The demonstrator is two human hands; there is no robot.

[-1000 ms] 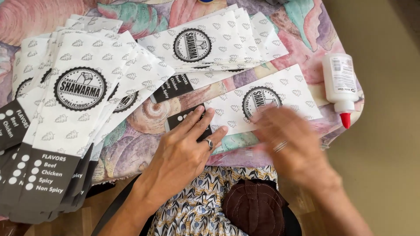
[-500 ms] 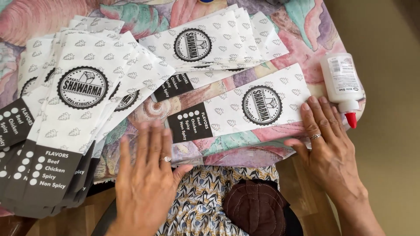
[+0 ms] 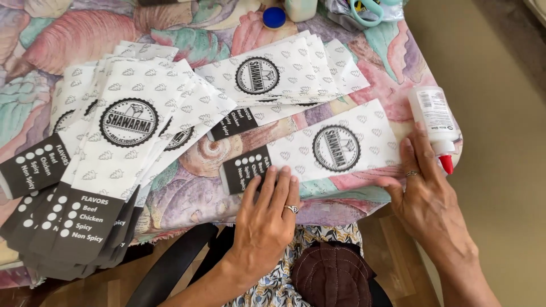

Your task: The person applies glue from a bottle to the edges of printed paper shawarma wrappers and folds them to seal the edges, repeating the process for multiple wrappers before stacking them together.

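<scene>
A single white printed paper sleeve (image 3: pixel 333 148) with a round black emblem and a black end lies flat across the near edge of the table. My left hand (image 3: pixel 267 219) rests palm down on its lower left part, fingers together over the black end. My right hand (image 3: pixel 424 193) presses flat on the sleeve's right end, fingers spread. Both hands wear a ring. Neither hand grips anything. A white glue bottle (image 3: pixel 434 116) with a red tip lies just past my right fingers.
A fanned pile of the same sleeves (image 3: pixel 108 165) covers the table's left side, and a smaller stack (image 3: pixel 284 74) lies behind. The floral tablecloth (image 3: pixel 187 187) hangs over the edge. A blue cap (image 3: pixel 274 17) and teal scissors (image 3: pixel 369 10) sit at the back. A brown cap (image 3: pixel 333 278) lies on my lap.
My left hand has moved up from the table edge onto the sleeve's black end. My right hand stays at the sleeve's right end, now pressing flat.
</scene>
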